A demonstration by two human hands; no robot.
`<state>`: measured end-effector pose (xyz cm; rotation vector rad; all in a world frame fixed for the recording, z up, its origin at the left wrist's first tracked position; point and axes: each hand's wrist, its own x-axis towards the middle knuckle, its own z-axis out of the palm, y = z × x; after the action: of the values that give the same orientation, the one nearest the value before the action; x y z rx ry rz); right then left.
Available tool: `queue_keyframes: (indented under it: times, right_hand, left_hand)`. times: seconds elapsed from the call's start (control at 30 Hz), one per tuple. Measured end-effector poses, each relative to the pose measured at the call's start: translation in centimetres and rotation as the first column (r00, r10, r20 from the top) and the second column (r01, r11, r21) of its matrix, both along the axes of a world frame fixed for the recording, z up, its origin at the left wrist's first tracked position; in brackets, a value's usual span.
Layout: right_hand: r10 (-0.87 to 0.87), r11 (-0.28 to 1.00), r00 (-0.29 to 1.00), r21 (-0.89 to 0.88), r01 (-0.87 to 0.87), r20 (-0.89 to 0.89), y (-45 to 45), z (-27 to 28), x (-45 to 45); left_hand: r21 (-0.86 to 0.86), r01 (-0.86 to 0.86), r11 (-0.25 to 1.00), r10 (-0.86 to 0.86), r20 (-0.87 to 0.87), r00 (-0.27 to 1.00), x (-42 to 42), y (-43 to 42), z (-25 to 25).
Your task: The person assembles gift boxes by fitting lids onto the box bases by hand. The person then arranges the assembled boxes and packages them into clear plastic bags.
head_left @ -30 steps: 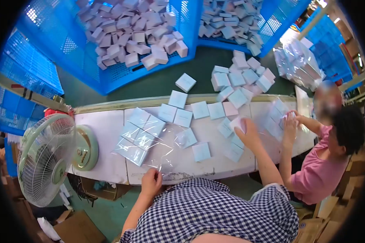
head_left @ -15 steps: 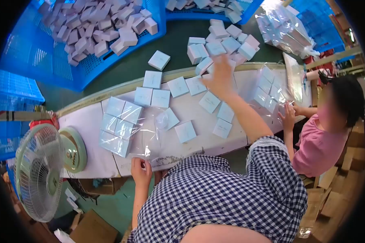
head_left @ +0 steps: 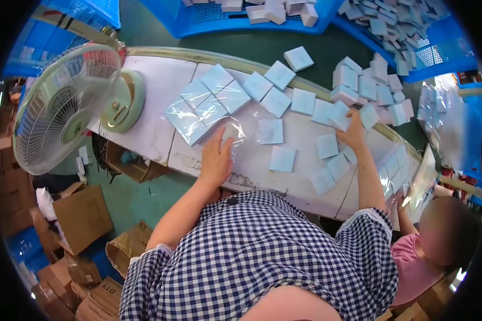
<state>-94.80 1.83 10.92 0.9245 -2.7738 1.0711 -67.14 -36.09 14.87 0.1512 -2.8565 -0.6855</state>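
Observation:
Small pale-blue boxes lie across the white table (head_left: 160, 115). At the left, several sit in a flat block inside a clear plastic bag (head_left: 208, 101). My left hand (head_left: 217, 159) rests over the bag's loose end, its fingers stretched out and apart. My right hand (head_left: 352, 132) grips a small box (head_left: 339, 114) at the right, thumb and fingers around its edge, beside the heaped boxes. Between my hands are a loose box (head_left: 282, 159) and another box (head_left: 270, 131) with something clear and round on top.
A green fan (head_left: 72, 115) stands at the table's left end. Blue crates (head_left: 198, 24) with boxes line the back. A pile of boxes (head_left: 367, 83) lies on the dark green surface. At the right, a person in pink (head_left: 415, 262) is beside another bagged block (head_left: 393, 171).
The view has swung left. My left hand has moved from the bag's near edge up over its loose end, fingers now spread. My right hand, earlier blurred over the pile, now holds a box.

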Motion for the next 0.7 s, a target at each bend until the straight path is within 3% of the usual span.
queue_keyframes:
  times: [0.07,0.1,0.13,0.2,0.23,0.27,0.3,0.33,0.37,0.4,0.43,0.47,0.53,0.57,0.6,0.63,0.7]
  right_hand:
    - [-0.206,0.958,0.978,0.215,0.192,0.045,-0.3,2.4,0.8]
    - [-0.199,0.960,0.975,0.180,0.214,-0.099,-0.5,3.5,1.3]
    - [-0.200,0.959,0.975,0.184,0.216,-0.099,-1.0,4.3,2.5]
    - [-0.409,0.879,0.877,-0.148,0.452,0.251,-4.5,6.5,6.8]
    - [-0.312,0.931,0.927,-0.126,0.341,0.208,-5.5,5.1,8.6]
    - [-0.195,0.951,0.918,-0.163,0.264,0.345,-9.2,5.4,11.4]
    - [0.061,0.981,0.936,-0.194,0.007,0.346,-12.9,5.9,13.5]
    - [0.343,0.913,0.828,-0.365,-0.182,0.444,-15.9,5.8,15.3]
    - [0.461,0.879,0.762,-0.356,-0.319,0.455,-19.1,5.8,16.9]
    - [0.536,0.827,0.719,-0.445,-0.343,0.442,-21.4,4.9,17.9]
    - [0.510,0.844,0.747,-0.416,-0.339,0.426,-22.7,4.5,18.2]
    - [0.498,0.848,0.757,-0.421,-0.322,0.423,-23.2,4.0,18.2]
    - [0.351,0.929,0.911,-0.202,-0.310,0.216,-23.8,3.4,18.2]
    - [0.331,0.936,0.919,-0.198,-0.291,0.214,-23.8,3.7,18.3]
    - [0.194,0.977,0.946,0.034,-0.210,0.261,-23.4,4.2,18.7]
    - [0.047,0.955,0.959,0.267,-0.125,0.279,-22.9,4.6,19.2]
    - [-0.041,0.948,0.962,0.314,-0.048,0.269,-21.4,5.0,20.4]
  left_hand:
    - [0.056,0.004,0.998,-0.004,0.000,1.000,-0.8,-0.7,0.1]
    - [0.099,0.022,0.995,-0.021,-0.017,1.000,-1.2,-1.0,0.2]
    - [0.146,0.041,0.988,-0.036,-0.037,0.999,-1.5,-1.1,0.3]
    - [0.204,0.030,0.979,-0.014,-0.082,0.997,-1.9,-0.9,0.6]
    - [0.250,0.026,0.968,0.009,-0.135,0.991,-2.2,-1.0,0.7]
    - [0.253,0.039,0.967,-0.004,-0.138,0.990,-2.3,-1.1,0.8]
    - [0.406,-0.019,0.914,0.062,-0.093,0.994,-2.2,-1.1,1.0]
    - [0.542,-0.078,0.837,0.117,-0.037,0.992,-2.2,-1.3,1.1]
    - [0.539,-0.062,0.840,0.098,-0.037,0.995,-1.9,-1.9,0.5]
    - [0.656,-0.109,0.747,0.154,-0.011,0.988,-1.6,-2.8,-0.7]
    - [0.757,-0.152,0.635,0.205,0.025,0.978,-1.4,-3.8,-1.2]
    - [0.754,-0.140,0.642,0.186,0.024,0.982,-1.1,-4.8,-1.1]
    - [0.749,-0.221,0.625,0.191,0.128,0.973,-0.4,-6.6,-0.9]
    - [0.708,-0.198,0.678,0.140,0.141,0.980,-0.4,-6.9,0.1]
    - [0.712,-0.186,0.677,0.121,0.142,0.982,-0.7,-6.9,0.7]
    - [0.643,-0.073,0.762,0.036,0.070,0.997,-1.0,-6.4,1.3]
    - [0.448,0.191,0.873,-0.187,-0.054,0.981,-2.3,-5.5,3.2]
